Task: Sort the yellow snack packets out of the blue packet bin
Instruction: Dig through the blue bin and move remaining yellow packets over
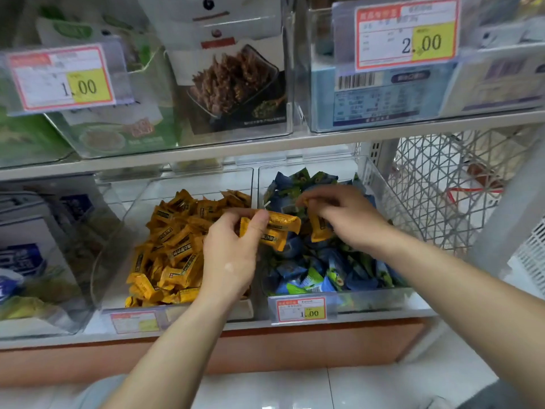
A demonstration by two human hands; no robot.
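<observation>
Two clear bins stand side by side on the lower shelf. The bin of blue packets (389, 295) on the right is full of blue and green packets (318, 278). The left bin (138, 199) holds a heap of yellow snack packets (174, 249). My left hand (233, 255) hovers over the divide between the bins, shut on two yellow packets (280, 228). My right hand (342, 216) is inside the blue bin, pinching another yellow packet (318, 228) lifted from the blue pile.
A price tag (300, 309) hangs on the blue bin's front. A white wire basket (442, 184) stands to the right. Upper shelf bins (289, 84) with boxed snacks sit close overhead. More bins (35, 261) lie to the left. White floor tiles are below.
</observation>
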